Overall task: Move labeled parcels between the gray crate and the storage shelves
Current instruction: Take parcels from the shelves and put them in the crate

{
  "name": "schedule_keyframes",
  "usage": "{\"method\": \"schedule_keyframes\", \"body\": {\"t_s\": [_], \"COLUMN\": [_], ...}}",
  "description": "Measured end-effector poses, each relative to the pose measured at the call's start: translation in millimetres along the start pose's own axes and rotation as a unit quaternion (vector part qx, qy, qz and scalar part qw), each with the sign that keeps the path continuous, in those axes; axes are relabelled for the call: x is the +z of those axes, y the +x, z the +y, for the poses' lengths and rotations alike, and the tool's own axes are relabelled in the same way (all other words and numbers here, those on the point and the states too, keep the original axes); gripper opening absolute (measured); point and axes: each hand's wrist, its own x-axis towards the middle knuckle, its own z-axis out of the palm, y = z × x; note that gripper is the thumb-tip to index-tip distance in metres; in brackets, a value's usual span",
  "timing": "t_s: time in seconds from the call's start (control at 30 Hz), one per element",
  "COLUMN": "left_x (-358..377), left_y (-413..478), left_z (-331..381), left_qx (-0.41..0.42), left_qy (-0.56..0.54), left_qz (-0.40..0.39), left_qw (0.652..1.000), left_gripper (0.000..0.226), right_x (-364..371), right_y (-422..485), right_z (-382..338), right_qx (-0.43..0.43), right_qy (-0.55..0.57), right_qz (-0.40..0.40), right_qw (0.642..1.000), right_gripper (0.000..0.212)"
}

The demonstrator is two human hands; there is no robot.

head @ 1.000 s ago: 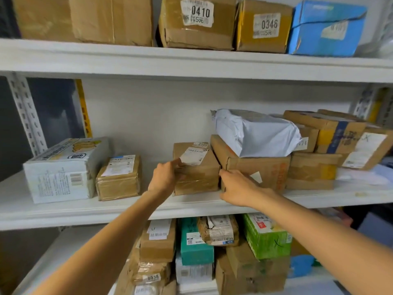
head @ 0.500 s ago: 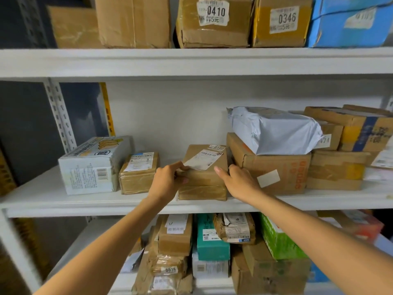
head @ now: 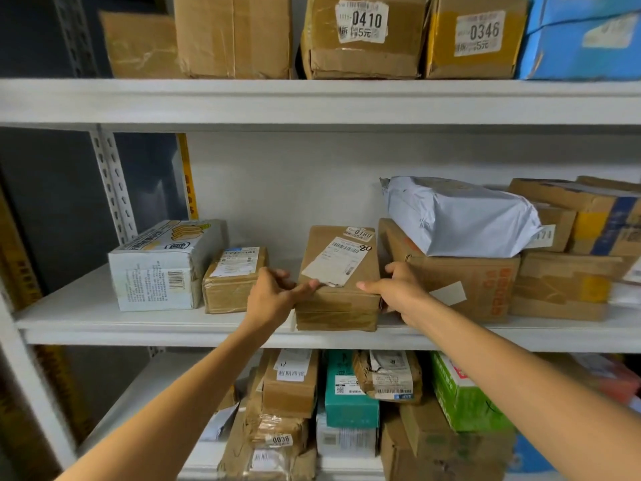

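- A white metal storage shelf runs beneath both hands, and the parcels stand on it.
- A large brown cardboard carton stands just right of the right hand, with a soft grey plastic mailer bag lying on top of it.
- A white printed box stands well left of the left hand.
- A flat brown cardboard parcel with a white shipping label sits between the two hands at the shelf's front edge. It looks stiff, taped and probably light. The tape may be slick, so the two short sides are the surest hold.
- A small taped brown parcel stands just left of the left hand.
- The left hand grips the flat brown cardboard parcel's near left corner, thumb on top.
- The right hand grips its right side, fingers curled into the narrow gap beside the carton.
- The gray crate is out of view.
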Motion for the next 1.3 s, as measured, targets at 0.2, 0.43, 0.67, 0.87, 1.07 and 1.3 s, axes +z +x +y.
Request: {"method": "schedule_keyframes", "body": {"t_s": [0.2, 0.43, 0.67, 0.87, 1.07, 1.3], "left_x": [-14, -18, -28, -35, -42, -43], "left_y": [4, -5, -6, -17, -24, -36], "left_z": [21, 29, 20, 18, 27, 51], "left_qx": [-0.081, -0.054, -0.003, 0.037, 0.054, 0.108], "left_qy": [-0.017, -0.058, -0.202, -0.192, -0.185, -0.154], "left_qz": [-0.193, -0.191, -0.111, -0.107, -0.064, -0.085], "left_qw": [0.978, 0.978, 0.973, 0.975, 0.979, 0.978], "left_gripper": [0.076, 0.077, 0.103, 0.096, 0.073, 0.07], "right_x": [-1, 3, 8, 16, 10, 2], "right_y": [-4, -16, -29, -29, -22, -7], "right_z": [-4, -1, -27, -13, -22, -34], "right_qx": [-0.001, -0.062, -0.108, -0.109, -0.064, -0.003], "right_qy": [-0.109, -0.087, 0.016, 0.011, 0.141, 0.298], "right_qz": [-0.047, -0.032, -0.001, 0.022, 0.05, 0.011], "right_qw": [0.993, 0.994, 0.994, 0.994, 0.987, 0.955], "right_gripper": [0.058, 0.093, 0.102, 0.059, 0.077, 0.049]}}
